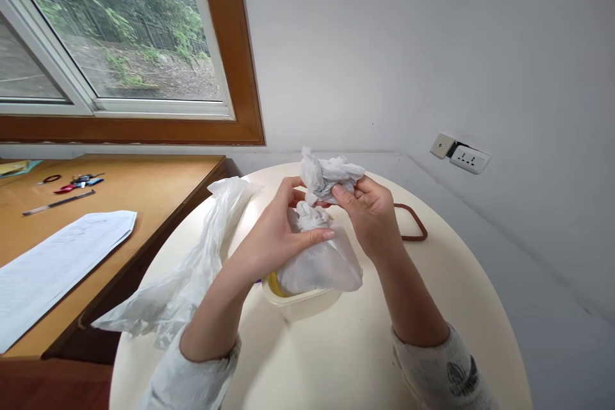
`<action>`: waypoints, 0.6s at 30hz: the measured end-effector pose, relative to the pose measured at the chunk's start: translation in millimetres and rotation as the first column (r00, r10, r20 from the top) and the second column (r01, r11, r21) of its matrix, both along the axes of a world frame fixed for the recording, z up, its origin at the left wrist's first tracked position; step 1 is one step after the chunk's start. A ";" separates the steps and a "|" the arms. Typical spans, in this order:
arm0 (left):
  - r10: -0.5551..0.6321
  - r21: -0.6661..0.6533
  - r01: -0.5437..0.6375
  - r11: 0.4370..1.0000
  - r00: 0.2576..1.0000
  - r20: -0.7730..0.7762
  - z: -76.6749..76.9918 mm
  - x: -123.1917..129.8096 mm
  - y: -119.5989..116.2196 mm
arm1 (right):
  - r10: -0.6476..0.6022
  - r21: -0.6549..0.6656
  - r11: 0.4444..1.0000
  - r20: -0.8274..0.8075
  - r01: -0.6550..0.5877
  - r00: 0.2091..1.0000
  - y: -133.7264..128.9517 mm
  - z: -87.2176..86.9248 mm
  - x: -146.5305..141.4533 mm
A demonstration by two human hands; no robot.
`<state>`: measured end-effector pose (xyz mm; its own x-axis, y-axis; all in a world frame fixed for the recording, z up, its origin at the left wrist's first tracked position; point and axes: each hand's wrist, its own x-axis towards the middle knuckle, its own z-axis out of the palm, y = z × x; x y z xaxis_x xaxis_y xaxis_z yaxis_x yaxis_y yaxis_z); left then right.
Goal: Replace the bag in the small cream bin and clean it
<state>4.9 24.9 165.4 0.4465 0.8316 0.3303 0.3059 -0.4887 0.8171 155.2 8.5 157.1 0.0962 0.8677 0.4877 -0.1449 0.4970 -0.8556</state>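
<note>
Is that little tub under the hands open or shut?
Open: the tub has no lid on, and a white bag bulges above its rim.

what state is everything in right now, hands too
right hand: gripping crumpled plastic
crumpled plastic: bunched, off the table
left hand: curved around tied-looking bag, grip unclear
tied-looking bag: bunched top, bulging over tub
tub: uncovered by any visible lid
loose bag: limp, wrinkled
brown loop: flat, partly hidden
papers: lying flat
wall socket: nothing plugged in
</note>
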 end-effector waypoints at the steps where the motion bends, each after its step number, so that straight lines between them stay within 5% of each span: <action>1: -0.009 0.003 0.009 1.000 0.999 -0.042 0.1 1.4 -1.2 | 0.016 0.002 1.000 -0.001 -0.016 1.000 -0.4 0.1 -0.3; 18: 0.017 0.055 -0.003 0.999 0.966 -0.258 2.3 -3.7 4.9 | -0.090 0.047 0.994 -0.168 0.100 0.982 3.2 1.3 7.7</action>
